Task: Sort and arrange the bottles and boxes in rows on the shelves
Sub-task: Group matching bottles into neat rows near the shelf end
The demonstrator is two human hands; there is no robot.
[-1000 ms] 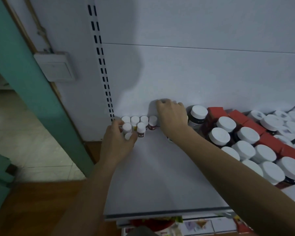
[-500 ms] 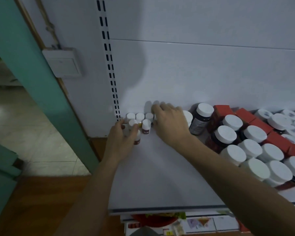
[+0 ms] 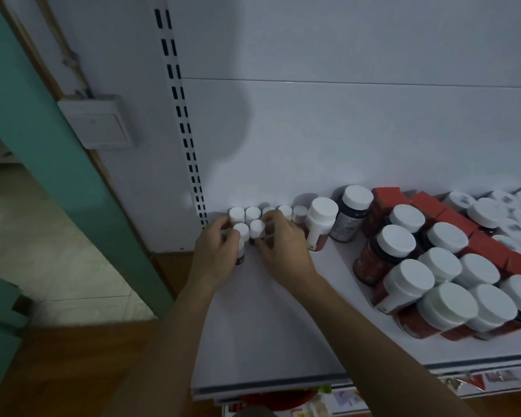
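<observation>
Two small bottles [image 3: 257,229] stand upright between the hands at the back-left corner of the shelf [image 3: 268,341], just before the back row [image 3: 252,212], the left hand [image 3: 215,255] curling its fingers round one, the right hand [image 3: 283,251] seemingly pinching the other, both equally near.

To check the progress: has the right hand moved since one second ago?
Yes. The right hand has shifted left, toward the slotted upright, and now pinches a front small bottle.
</observation>
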